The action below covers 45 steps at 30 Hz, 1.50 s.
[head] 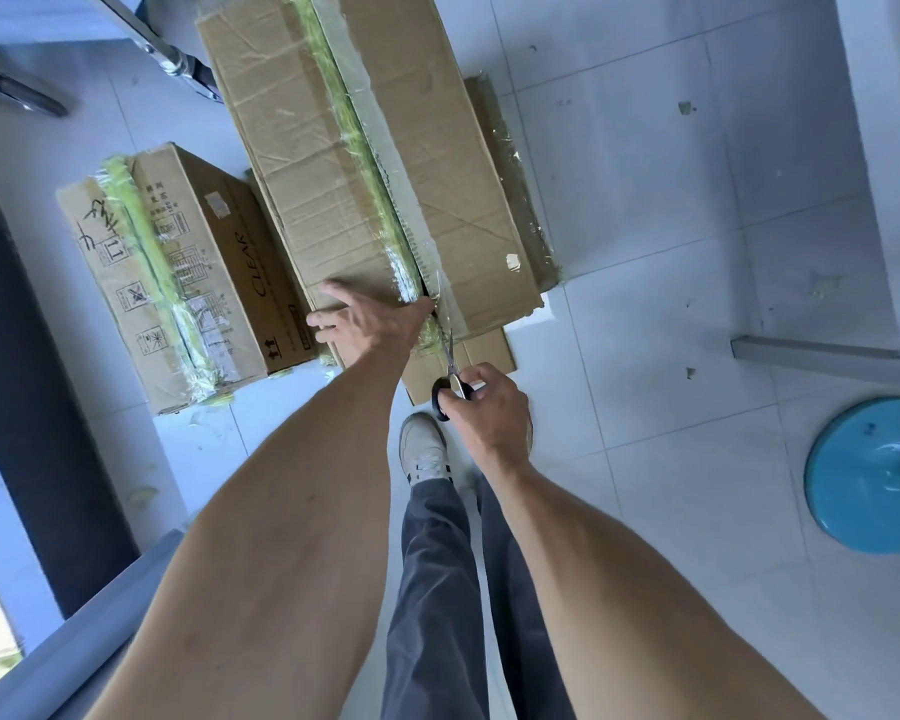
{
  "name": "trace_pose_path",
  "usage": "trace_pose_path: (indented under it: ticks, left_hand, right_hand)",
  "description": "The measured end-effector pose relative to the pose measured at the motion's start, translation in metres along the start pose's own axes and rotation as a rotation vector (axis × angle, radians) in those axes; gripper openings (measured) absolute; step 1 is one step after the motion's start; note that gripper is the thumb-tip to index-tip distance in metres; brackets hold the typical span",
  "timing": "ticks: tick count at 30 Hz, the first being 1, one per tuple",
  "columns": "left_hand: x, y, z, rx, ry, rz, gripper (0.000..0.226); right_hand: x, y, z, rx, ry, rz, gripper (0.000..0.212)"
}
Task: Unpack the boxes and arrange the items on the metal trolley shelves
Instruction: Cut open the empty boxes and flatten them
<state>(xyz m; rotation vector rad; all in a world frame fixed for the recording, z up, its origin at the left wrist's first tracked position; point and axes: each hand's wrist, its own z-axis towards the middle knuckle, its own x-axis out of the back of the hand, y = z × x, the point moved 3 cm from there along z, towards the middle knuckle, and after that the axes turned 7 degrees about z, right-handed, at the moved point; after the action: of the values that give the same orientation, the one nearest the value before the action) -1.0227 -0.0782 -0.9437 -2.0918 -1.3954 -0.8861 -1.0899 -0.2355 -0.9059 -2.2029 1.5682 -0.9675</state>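
On the pale tiled floor stood a long cardboard box, its top seam covered by a strip of clear and green-tinted tape running lengthwise. It sat on top of another carton, whose edges showed at the right side and near end. The left hand rested flat on the near end of the long box, fingers spread and straight, pressing the lid just left of the seam. The right hand gripped a pair of scissors by their black handles, fingers curled through the loops; the blades pointed up into the taped seam at the box's near edge, where the flaps looked slightly parted. Just left of the long box stood a smaller box printed with "CLEAR", also taped in green and touching the long one. Near the far left corner a metal trolley leg and wheel showed. A round blue base lay on the tiles, well apart to the right. 1 white shoe and grey trousers appeared below the hands.
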Motion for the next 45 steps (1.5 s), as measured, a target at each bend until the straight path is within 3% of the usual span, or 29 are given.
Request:
trace_pose_path:
  ticks: [12,17,27,32,37,45]
  left_hand:
    - [0.005,-0.007,0.001,-0.027,-0.013,0.012,0.139]
    - [0.009,-0.028,0.007,-0.129,0.062,-0.016,0.064]
    - [-0.002,-0.056,-0.002,-0.063,0.007,0.075,0.082]
    - [-0.007,-0.063,-0.008,-0.088,0.005,0.058,0.087]
    - [-0.008,-0.071,-0.013,-0.094,-0.008,0.026,0.08]
    - [-0.006,-0.078,-0.016,-0.084,-0.027,-0.007,0.076]
  right_hand:
    - [-0.015,0.003,-0.017,-0.187,0.038,0.193,0.024]
    - [-0.015,0.0,-0.015,-0.299,-0.003,0.403,0.021]
    - [-0.015,-0.003,-0.026,-0.321,-0.036,0.38,0.021]
    - [-0.026,-0.005,-0.023,-0.241,0.058,0.249,0.029]
    - [-0.028,-0.014,-0.018,-0.198,0.169,0.213,0.026]
    - [-0.024,-0.027,-0.018,-0.19,0.103,-0.07,0.027]
